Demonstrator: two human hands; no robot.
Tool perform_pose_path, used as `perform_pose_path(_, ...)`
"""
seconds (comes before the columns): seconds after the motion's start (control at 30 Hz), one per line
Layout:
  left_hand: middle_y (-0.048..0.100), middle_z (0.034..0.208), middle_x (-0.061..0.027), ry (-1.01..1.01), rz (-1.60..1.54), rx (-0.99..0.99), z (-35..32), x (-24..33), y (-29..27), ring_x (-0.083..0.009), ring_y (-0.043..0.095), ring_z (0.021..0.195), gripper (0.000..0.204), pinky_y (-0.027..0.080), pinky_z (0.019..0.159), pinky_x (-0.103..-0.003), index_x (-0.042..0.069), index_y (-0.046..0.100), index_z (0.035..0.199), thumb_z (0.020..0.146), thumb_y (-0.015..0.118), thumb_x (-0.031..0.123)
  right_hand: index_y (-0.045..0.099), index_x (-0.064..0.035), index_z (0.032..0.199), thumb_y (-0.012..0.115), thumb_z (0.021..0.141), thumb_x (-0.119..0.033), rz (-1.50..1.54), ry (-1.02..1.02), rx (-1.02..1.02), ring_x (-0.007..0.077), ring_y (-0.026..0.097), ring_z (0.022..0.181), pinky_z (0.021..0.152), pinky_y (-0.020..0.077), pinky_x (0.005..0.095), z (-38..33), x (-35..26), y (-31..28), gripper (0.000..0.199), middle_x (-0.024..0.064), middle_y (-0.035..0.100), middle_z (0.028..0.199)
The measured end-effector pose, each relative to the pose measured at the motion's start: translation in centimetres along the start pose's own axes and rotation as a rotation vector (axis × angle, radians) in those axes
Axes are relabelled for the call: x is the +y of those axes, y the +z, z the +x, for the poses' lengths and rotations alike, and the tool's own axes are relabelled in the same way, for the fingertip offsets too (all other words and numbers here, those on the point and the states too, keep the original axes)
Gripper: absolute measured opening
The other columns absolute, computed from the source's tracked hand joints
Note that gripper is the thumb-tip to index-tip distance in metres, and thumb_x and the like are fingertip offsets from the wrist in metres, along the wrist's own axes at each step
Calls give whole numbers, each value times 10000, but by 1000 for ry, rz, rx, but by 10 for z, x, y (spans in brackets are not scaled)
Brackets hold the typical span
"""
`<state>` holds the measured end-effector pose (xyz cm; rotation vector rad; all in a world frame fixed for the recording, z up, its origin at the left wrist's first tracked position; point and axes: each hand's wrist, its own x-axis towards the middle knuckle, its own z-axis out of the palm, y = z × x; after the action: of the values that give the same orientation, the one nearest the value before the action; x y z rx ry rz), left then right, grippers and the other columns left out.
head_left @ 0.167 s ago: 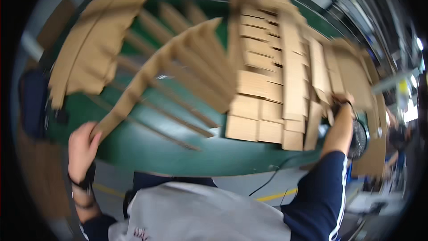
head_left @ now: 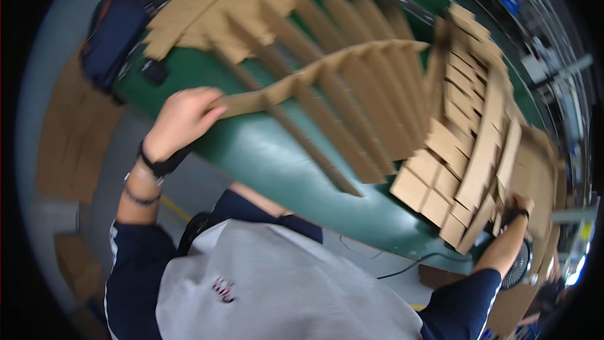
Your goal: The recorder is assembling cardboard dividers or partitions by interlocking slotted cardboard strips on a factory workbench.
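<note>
My left hand (head_left: 184, 121) pinches the near left end of a long brown cardboard strip (head_left: 242, 104) between thumb and fingers. Several narrower cardboard cross strips (head_left: 308, 145) stand on edge across it, spread like a fan and seemingly slotted into it. This partition rests on a green table (head_left: 270, 164). Far to the right, my right hand (head_left: 521, 204) is at the near ends of some cardboard strips (head_left: 508, 157), its fingers seemingly curled. They are small and blurred, and what they hold is hidden.
Layered stacks of cardboard pieces (head_left: 434, 173) lie right of the partition, with flat cardboard sheets (head_left: 233, 0) at the far left. A round black fan (head_left: 520, 264) stands by my right forearm, a black cable (head_left: 415, 263) near the front edge. A dark blue bag (head_left: 113, 41) sits at the left.
My view has turned, so the table and stacks appear shifted right and tilted clockwise. My left hand still holds the strip's end; my right hand stays by the strips at the right.
</note>
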<state>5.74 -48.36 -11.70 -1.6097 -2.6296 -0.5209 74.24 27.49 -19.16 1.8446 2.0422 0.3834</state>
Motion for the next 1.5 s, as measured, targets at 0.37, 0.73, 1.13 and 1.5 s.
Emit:
perform_pose_path(0.37,697,822,-161,99,-237,-51,-19,-52,5,-341,677,781,282,526,688,-413,37,672,1098,854,656,179,509,-12,1344,536,1023,-292,763,-548,1086,331,578,1192,1002,445,363,-218,-171,-262,427,204,587,1295)
perform_pose_path(0.73,693,962,-198,141,-230,159,-5,11,59,-380,666,876,391,536,754,-472,46,570,1250,862,600,86,312,-168,1530,580,858,-16,765,-1506,294,385,681,789,718,541,424,-512,-422,-313,739,241,683,996)
perform_pose_path(1.13,694,942,-202,149,-225,92,5,6,44,-384,667,859,379,533,756,-471,54,594,1236,860,599,97,307,-193,1536,600,840,-20,640,-1505,321,382,673,780,696,521,430,-498,-432,-299,775,186,711,904)
perform_pose_path(1.5,681,914,-226,159,-237,94,32,3,45,-393,660,833,280,530,739,-458,32,655,1139,879,581,109,321,-208,1531,617,841,-32,597,-1464,287,373,668,743,673,519,442,-495,-428,-303,772,182,704,865)
